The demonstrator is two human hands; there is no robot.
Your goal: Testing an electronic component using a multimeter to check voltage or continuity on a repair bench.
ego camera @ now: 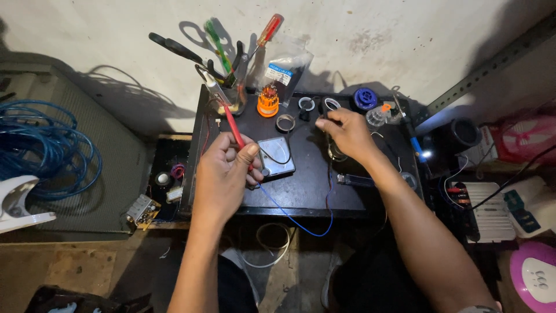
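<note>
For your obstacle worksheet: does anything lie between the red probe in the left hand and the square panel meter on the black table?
Nothing visible does. The left hand holds the red probe right beside the panel meter; only its own thumb sits between.

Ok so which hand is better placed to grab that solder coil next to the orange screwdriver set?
Probably the right hand: it hovers open beside the solder coil with nothing in it that I can see, while the left hand is closed around the red probe near the small meter.
</note>
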